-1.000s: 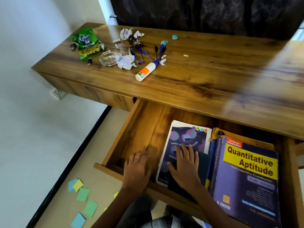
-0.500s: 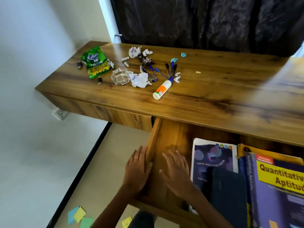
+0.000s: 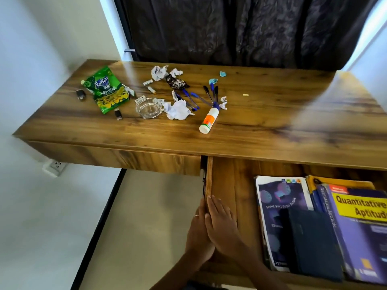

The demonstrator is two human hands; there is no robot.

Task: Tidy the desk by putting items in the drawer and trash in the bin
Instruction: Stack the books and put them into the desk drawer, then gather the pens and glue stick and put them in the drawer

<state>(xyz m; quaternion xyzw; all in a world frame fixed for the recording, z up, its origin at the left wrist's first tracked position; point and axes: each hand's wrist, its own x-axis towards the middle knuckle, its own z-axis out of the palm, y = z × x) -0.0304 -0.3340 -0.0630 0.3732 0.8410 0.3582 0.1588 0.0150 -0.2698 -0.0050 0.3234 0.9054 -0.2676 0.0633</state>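
The open drawer (image 3: pixel 236 185) under the wooden desk (image 3: pixel 261 130) holds a purple booklet (image 3: pixel 278 197), a dark notebook (image 3: pixel 312 241) and a Quantitative Aptitude book (image 3: pixel 360 222). My right hand (image 3: pixel 222 225) lies flat inside the drawer's bare left part. My left hand (image 3: pixel 198 235) rests just outside, against the drawer's left wall. Both hold nothing. On the desk lie a glue bottle (image 3: pixel 208 120), several pens (image 3: pixel 201 97), a green snack bag (image 3: pixel 106 91), crumpled paper (image 3: pixel 178 110), a black wrapper (image 3: pixel 177 83) and a glass ashtray (image 3: pixel 149 107).
Small batteries (image 3: pixel 149 85), two dark USB-like pieces (image 3: pixel 80 94), blue paper scraps (image 3: pixel 222 74) and more crumpled paper (image 3: pixel 160 72) lie on the desk. A closed drawer front (image 3: pixel 134 159) sits left. A wall socket (image 3: pixel 54 166) is low on the left wall. Dark curtains hang behind.
My right hand slid left off the books onto the bare drawer floor. My left hand moved from inside the drawer to outside its left wall. The view shifted left and up.
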